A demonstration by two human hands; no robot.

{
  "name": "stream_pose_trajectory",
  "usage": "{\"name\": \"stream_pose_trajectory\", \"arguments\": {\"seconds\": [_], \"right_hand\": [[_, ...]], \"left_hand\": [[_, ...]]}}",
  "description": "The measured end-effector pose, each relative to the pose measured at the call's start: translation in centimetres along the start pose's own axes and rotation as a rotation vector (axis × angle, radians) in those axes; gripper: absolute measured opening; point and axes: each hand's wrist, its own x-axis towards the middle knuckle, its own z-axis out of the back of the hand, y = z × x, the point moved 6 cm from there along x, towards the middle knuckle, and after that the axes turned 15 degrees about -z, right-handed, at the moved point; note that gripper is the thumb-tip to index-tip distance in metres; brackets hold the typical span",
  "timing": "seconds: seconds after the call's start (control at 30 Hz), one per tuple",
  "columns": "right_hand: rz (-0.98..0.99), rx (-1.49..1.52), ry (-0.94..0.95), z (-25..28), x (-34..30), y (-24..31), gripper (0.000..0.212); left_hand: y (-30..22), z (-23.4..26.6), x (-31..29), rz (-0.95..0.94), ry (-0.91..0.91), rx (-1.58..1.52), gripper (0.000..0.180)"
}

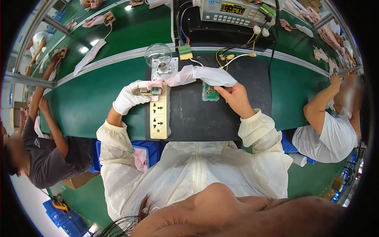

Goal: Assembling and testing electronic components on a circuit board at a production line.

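My left hand, in a white glove, is closed around a small boxy device with pink wrapping and a bit of green circuit board. From it a pink and white strip runs right into a white plastic sleeve. My bare right hand is closed at the sleeve's far end, thumb and fingers low over a green circuit board with round metal contacts. What sits inside the sleeve is hidden. Under my left hand stands a cream power strip.
A clear glass bulb stands on a white base behind the device. Beyond it are a green terminal block, loose wires and a bench meter. Co-workers sit on both sides. A blue bin is beside my left arm.
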Motion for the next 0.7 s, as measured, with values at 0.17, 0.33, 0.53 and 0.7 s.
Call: {"name": "stream_pose_trajectory", "arguments": {"seconds": [0.17,0.33,0.53,0.7], "right_hand": [[-0.055,-0.048,0.026,0.1,0.2,-0.9,0.036],[0.032,0.037,0.055,-0.5,0.2,-0.7,0.034],[-0.023,-0.014,0.065,-0.3,0.2,-1.0,0.029],[0.017,0.150,0.133,-0.5,-0.1,-0.4,0.027]], "left_hand": [[1.0,0.3,-0.3,0.142,-0.002,0.095,0.035],[3.9,1.5,-0.8,0.080,0.000,0.104,0.034],[1.8,0.3,-0.2,0.039,0.003,0.056,0.034],[0.4,0.1,-0.5,0.091,-0.054,-0.044,0.037]]}}
